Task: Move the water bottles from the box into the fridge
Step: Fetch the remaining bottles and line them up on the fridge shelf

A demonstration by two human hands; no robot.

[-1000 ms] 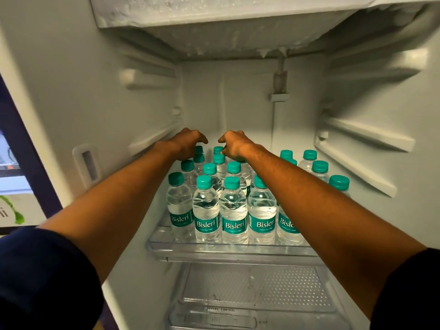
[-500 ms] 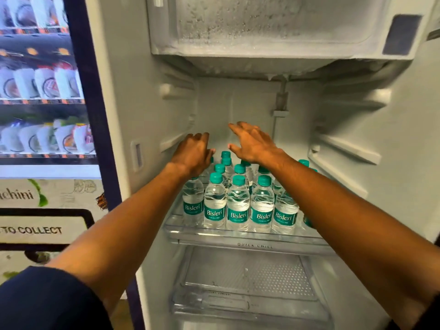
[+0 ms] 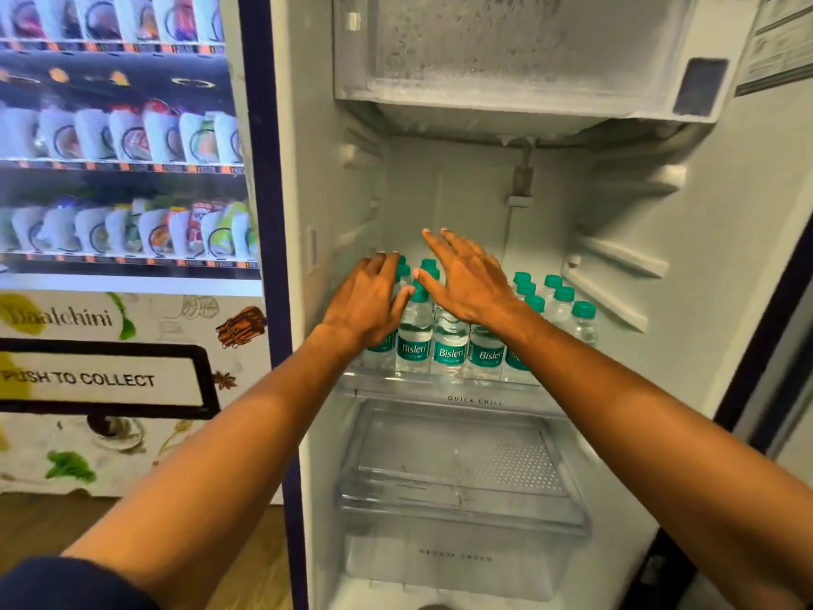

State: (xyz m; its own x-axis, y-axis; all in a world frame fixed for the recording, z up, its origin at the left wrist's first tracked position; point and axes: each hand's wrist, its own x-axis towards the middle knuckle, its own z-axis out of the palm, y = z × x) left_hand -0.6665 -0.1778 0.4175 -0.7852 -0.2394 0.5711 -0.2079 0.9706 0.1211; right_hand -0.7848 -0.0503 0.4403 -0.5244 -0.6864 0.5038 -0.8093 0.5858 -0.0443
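Observation:
Several small clear water bottles point(image 3: 448, 341) with teal caps and teal labels stand in rows on the clear fridge shelf point(image 3: 440, 391). My left hand point(image 3: 367, 301) hovers over the front-left bottles, fingers spread, holding nothing. My right hand point(image 3: 466, 279) is flat and open above the middle bottles, also holding nothing. Both hands cover some caps behind them. The box is out of view.
The open fridge has a frosted freezer compartment point(image 3: 519, 59) on top and a clear crisper drawer point(image 3: 457, 490) below the shelf. A snack vending machine point(image 3: 119, 213) stands to the left. Wooden floor point(image 3: 53, 526) shows at bottom left.
My hands have let go of the back bottles and pulled back out toward the shelf front, fingers opening. My head has drawn back, so more of the fridge and vending machine shows.

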